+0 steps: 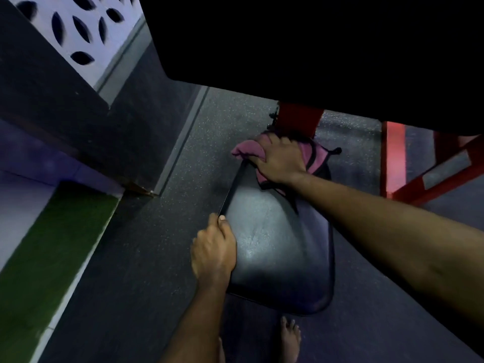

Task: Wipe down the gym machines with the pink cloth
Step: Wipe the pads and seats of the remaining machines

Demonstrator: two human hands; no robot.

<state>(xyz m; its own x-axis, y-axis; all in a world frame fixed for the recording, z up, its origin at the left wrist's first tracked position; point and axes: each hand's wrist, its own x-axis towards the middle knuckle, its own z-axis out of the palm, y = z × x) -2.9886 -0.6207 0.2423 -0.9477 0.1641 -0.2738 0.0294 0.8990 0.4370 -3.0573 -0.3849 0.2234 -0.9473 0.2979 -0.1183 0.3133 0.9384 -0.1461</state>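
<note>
A black padded seat [277, 247] of a red-framed gym machine [392, 163] fills the middle of the head view. My right hand [277, 158] presses the pink cloth [246, 148] down on the far end of the seat, fingers spread over it. The cloth bunches out to the left and right of the hand. My left hand [213, 250] grips the seat's near left edge, thumb on top. A large black pad [314, 43] of the machine hangs overhead and hides the rest of the frame.
Dark speckled rubber floor [146, 258] surrounds the seat. A strip of green turf [52, 244] runs along the left beside a wall with a white patterned screen [83, 30]. A bare foot [289, 339] stands just below the seat.
</note>
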